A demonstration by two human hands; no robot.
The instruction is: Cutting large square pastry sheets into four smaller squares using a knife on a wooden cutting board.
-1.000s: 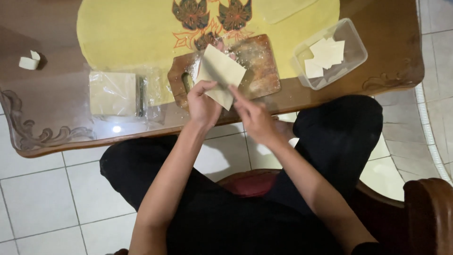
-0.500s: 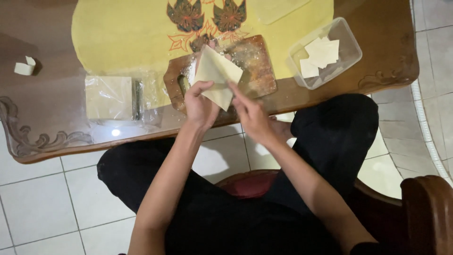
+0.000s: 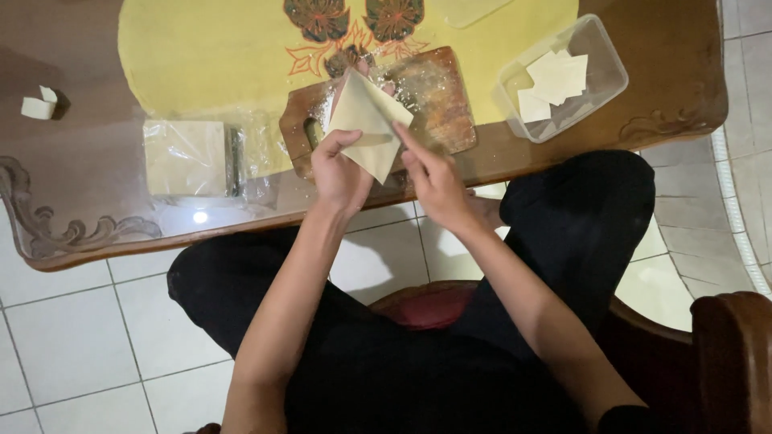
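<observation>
My left hand point(image 3: 339, 170) holds a thin pale square pastry sheet point(image 3: 366, 120) by its lower edge, lifted above a floured wooden cutting board point(image 3: 438, 100). My right hand point(image 3: 434, 181) pinches the sheet's right side, index finger pointing up along it. The sheet is tilted like a diamond and partly hides the board's left half.
A clear plastic tub point(image 3: 599, 76) with several cut pale sheets stands at the right. A plastic-wrapped stack of sheets point(image 3: 189, 157) lies at the left on the glass-topped wooden table point(image 3: 96, 201). A yellow embroidered cloth point(image 3: 201, 48) covers the middle. Small white pieces point(image 3: 38, 104) lie far left.
The sheet has turned slightly and sits higher over the board. My right index finger has slid up along its right edge. Both hands stay close together.
</observation>
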